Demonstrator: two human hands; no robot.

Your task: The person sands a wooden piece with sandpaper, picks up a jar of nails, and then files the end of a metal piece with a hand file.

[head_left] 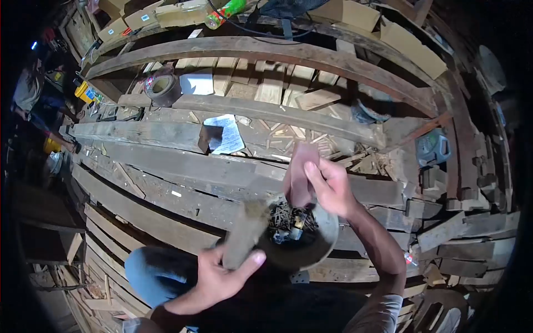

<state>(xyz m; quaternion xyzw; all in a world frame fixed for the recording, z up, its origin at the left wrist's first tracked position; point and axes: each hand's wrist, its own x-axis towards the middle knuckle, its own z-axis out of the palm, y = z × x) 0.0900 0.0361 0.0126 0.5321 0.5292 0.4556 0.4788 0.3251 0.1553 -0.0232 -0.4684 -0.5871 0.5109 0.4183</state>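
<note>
Left hand [214,277] is closed on a short grey wooden block [244,233] — thumb across its lower end, block tilted up and to the right, its top end touching the rim of a round bowl [322,244]. The bowl sits near the front edge of the plank stack [166,172], just ahead of the person's knee [152,272], and is full of dark nails and screws [291,219].

Right hand [330,186] is pinched on a flat reddish-brown piece [300,175], held upright right above the bowl; its lower end is over the nails, can't tell if it touches them. Fingers wrap its right edge, thumb side is hidden.

Around it: long weathered planks run left to right across the stack, with wood chips and offcuts [288,139] scattered mid-stack. A creased sheet of paper [225,133] lies on a plank toward the back, with a small dark block just beside its left edge. A roll of tape [164,89] stands at the back left, next to a pale flat piece. A curved beam [266,53] spans the back. A blue-grey plastic canister [433,147] sits at the right edge. Cardboard boxes [411,50] and a green bottle [225,12] are beyond the beam, well apart from the hands
</note>
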